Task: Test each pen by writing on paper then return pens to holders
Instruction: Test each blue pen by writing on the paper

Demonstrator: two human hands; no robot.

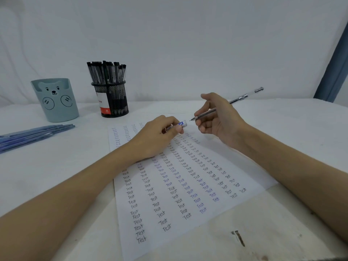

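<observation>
White cloth covers your counter [282, 129], with open room on its right side and along the near edge. Your paper [180, 185] lies at an angle in the middle, columns of "Test" running nearly to its edges. At the back left stand the bear-faced holder [56, 102] and the mesh holder [111, 98], packed with black pens; blue pens [33, 134] lie by the left edge. Your left hand [156, 138] rests on the paper, pinching a pen cap [181, 124]. Your right hand [218, 117] grips the uncapped pen [226, 104] above the paper, tip just beside the cap.
</observation>
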